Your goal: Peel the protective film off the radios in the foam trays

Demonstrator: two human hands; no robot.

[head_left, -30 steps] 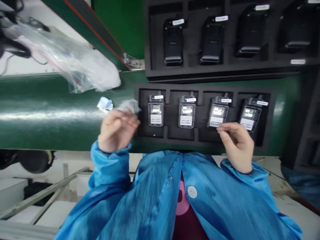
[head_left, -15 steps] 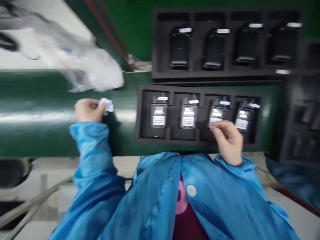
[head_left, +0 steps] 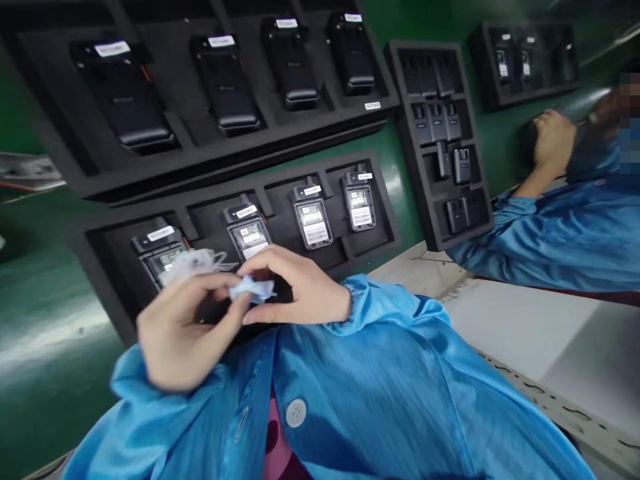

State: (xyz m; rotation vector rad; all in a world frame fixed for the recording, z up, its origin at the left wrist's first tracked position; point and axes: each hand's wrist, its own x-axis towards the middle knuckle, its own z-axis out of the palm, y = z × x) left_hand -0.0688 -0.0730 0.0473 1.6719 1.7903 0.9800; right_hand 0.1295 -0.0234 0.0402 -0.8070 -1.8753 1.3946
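My left hand [head_left: 183,330] is closed, with a small crumpled blue-and-white piece of film [head_left: 254,289] pinched between thumb and fingers. Crinkled clear plastic [head_left: 195,263] sticks up behind its knuckles. My right hand [head_left: 305,287] comes in from the right, thumb and forefinger curved apart around the film's free end; whether they touch it is unclear. Just beyond my hands lies a black foam tray [head_left: 200,207] of handheld radios with their label sides up. The leftmost radio [head_left: 163,247] and the second radio [head_left: 249,233] are partly covered; a third radio [head_left: 313,217] and the rightmost radio [head_left: 359,200] show fully.
Behind, a larger foam tray [head_left: 183,143] holds several black radios. To the right, a compartment tray [head_left: 445,240] holds battery packs. A co-worker's hand [head_left: 553,140] and blue sleeve are farther right, near another tray [head_left: 525,93]. Green tabletop [head_left: 45,300] extends left.
My view has swung right. My left hand has come over to the tray with the crumpled film. My right hand has left the third radio and met the left hand.
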